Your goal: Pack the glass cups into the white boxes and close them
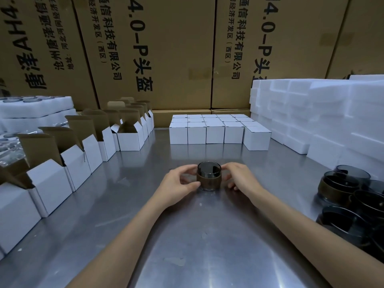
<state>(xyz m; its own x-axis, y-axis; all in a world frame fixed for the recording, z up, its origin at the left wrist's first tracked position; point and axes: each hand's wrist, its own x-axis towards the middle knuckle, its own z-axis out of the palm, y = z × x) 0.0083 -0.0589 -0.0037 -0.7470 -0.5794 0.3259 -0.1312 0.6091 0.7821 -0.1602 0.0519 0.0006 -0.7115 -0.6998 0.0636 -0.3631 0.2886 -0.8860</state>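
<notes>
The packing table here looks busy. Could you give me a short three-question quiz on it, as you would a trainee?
1. True or false: the glass cup between the left hand and right hand stands upright on the metal table.
2. Which side holds the open white boxes? A left, B right, C far middle.
3. Fill in: the closed white boxes sit at the table's ____ edge.

Key: 1 true; 2 A; 3 far.
</notes>
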